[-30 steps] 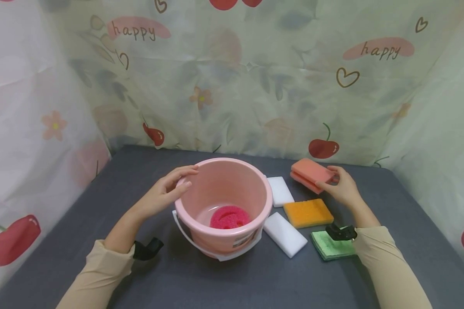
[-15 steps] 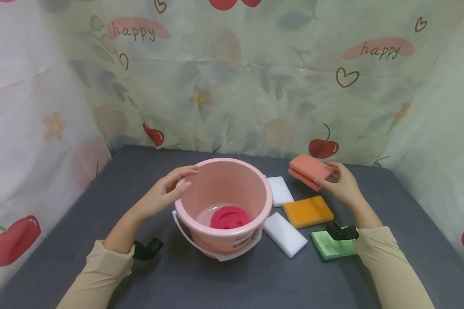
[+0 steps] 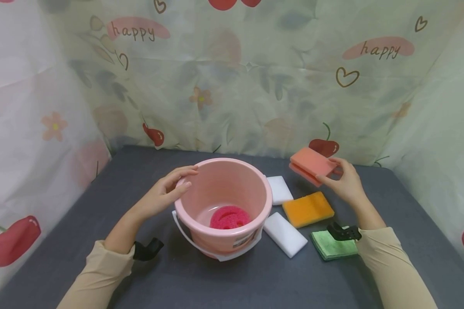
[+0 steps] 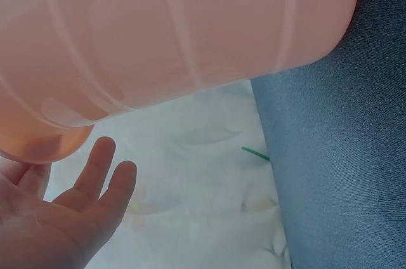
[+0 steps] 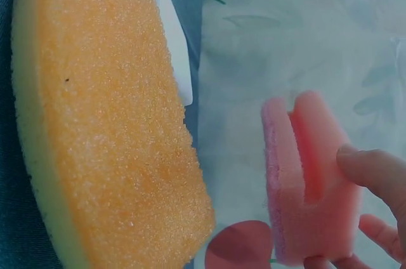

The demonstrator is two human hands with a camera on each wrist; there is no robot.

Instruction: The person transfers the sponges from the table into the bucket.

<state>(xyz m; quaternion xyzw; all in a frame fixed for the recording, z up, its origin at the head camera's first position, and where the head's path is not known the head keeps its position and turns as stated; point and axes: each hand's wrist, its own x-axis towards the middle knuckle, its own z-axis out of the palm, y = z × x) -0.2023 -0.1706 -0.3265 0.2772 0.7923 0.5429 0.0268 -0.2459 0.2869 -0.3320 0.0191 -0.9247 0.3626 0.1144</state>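
Note:
My right hand (image 3: pixel 346 182) pinches a coral-pink sponge (image 3: pixel 311 162) between thumb and fingers, above the back right of the table. A deep groove splits that sponge (image 5: pixel 311 186) in the right wrist view. At the left rim of a pink bucket (image 3: pixel 224 234) is my left hand (image 3: pixel 166 191), its fingers loosely extended over the edge. The left wrist view has the bucket's side (image 4: pixel 190 28) close up, with the fingers by its rim. A round red smiley-face sponge (image 3: pixel 230 217) lies inside the bucket.
Right of the bucket lie two white sponges (image 3: pixel 285 235), an orange sponge (image 3: pixel 308 209) and a green cloth-like pad (image 3: pixel 332 245), partly under my right wrist strap. The bucket's white handle (image 3: pixel 232 257) hangs at its front. Patterned curtains (image 3: pixel 247 86) enclose the dark table (image 3: pixel 255 283).
My right hand has raised the coral sponge a little. The orange sponge has shifted slightly and turned. My left hand and the bucket stay put.

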